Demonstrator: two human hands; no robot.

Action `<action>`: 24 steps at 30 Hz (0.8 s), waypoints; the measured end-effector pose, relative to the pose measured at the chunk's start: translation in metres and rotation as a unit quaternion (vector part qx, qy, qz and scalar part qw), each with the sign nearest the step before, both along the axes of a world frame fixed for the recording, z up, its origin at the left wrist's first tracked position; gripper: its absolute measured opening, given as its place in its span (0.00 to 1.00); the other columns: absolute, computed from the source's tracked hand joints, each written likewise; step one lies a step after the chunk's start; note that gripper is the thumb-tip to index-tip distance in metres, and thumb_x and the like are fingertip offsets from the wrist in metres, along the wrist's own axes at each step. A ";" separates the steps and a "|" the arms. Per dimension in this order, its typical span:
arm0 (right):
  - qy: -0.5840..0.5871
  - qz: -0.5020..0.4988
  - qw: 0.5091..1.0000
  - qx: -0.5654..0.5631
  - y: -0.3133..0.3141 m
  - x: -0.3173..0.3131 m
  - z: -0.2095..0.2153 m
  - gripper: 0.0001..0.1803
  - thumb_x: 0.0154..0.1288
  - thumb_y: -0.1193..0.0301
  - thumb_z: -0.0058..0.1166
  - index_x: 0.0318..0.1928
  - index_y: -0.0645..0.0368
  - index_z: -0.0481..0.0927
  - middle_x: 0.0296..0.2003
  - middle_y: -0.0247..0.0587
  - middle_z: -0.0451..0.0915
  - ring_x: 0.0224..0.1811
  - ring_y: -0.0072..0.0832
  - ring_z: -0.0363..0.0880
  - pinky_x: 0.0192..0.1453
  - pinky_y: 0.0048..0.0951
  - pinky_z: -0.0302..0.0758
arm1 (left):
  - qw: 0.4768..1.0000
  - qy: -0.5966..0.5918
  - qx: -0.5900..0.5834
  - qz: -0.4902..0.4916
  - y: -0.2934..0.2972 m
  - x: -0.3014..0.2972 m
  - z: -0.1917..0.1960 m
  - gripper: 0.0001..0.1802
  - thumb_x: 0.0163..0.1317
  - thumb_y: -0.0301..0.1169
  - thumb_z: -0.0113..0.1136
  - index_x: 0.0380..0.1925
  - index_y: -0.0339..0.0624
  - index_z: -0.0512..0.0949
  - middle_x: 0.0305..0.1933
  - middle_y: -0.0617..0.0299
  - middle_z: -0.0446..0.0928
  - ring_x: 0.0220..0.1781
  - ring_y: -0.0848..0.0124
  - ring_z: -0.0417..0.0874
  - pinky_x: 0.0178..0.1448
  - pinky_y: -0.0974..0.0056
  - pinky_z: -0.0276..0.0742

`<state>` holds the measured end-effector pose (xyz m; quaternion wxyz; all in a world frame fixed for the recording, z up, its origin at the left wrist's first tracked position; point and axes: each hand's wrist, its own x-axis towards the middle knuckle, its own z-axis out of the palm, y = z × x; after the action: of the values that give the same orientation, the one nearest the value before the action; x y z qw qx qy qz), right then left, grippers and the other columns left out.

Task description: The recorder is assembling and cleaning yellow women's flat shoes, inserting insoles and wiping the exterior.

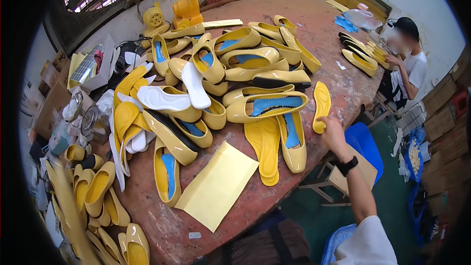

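Right hand [332, 135] has its grip closed on a yellow insole [321, 105] beside piled yellow shoes [267, 105]; left hand unseen.

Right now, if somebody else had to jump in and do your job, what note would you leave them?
Right hand: grip on the lower end of a yellow insole, held at the table's right edge.
Left hand: not in view.
Things: yellow shoes are heaped mid-table, many with blue lining showing. Two loose yellow insoles lie beside them, white insoles on the pile's left, a yellow sheet in front.
Done: some shoes near the left edge look yellow inside.
Left: the shoes with blue still showing.
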<state>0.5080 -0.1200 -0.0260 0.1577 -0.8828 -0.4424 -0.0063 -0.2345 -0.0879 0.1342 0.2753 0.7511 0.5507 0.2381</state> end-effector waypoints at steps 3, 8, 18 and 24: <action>-0.083 0.088 0.992 -0.021 0.005 0.052 -0.031 0.32 0.47 0.83 0.60 0.57 0.51 0.79 0.65 0.56 0.69 0.68 0.53 0.66 0.68 0.44 0.71 | 0.987 0.063 0.069 0.132 0.052 -0.081 0.010 0.26 0.56 0.38 0.69 0.54 0.40 0.79 0.59 0.46 0.77 0.55 0.50 0.80 0.55 0.55 0.79; -0.159 0.183 0.964 -0.113 0.017 0.095 -0.042 0.35 0.45 0.78 0.64 0.60 0.52 0.76 0.71 0.55 0.62 0.76 0.56 0.55 0.75 0.48 0.64 | 0.958 0.144 0.081 0.234 0.134 -0.236 -0.021 0.32 0.55 0.42 0.68 0.59 0.41 0.76 0.63 0.47 0.74 0.56 0.50 0.79 0.56 0.53 0.79; 0.118 0.021 0.954 0.276 -0.010 0.072 0.032 0.13 0.64 0.75 0.63 0.48 0.65 0.80 0.40 0.36 0.83 0.42 0.21 0.79 0.48 0.25 0.75 | 0.837 0.299 0.399 0.227 0.111 0.025 -0.059 0.26 0.60 0.25 0.63 0.59 0.35 0.75 0.63 0.46 0.75 0.66 0.48 0.73 0.69 0.48 0.65; 0.647 0.042 0.623 0.437 -0.047 -0.045 0.076 0.19 0.74 0.63 0.55 0.58 0.60 0.72 0.34 0.31 0.75 0.29 0.19 0.70 0.32 0.24 0.71 | 0.979 0.159 0.094 -0.088 0.074 0.246 -0.112 0.20 0.51 0.36 0.73 0.42 0.41 0.80 0.44 0.50 0.80 0.50 0.52 0.82 0.52 0.55 0.78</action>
<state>0.4633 -0.1674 0.0504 0.7704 -0.4672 -0.2077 0.3808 0.0114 -0.0139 0.0220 0.1322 0.8472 0.4948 0.1411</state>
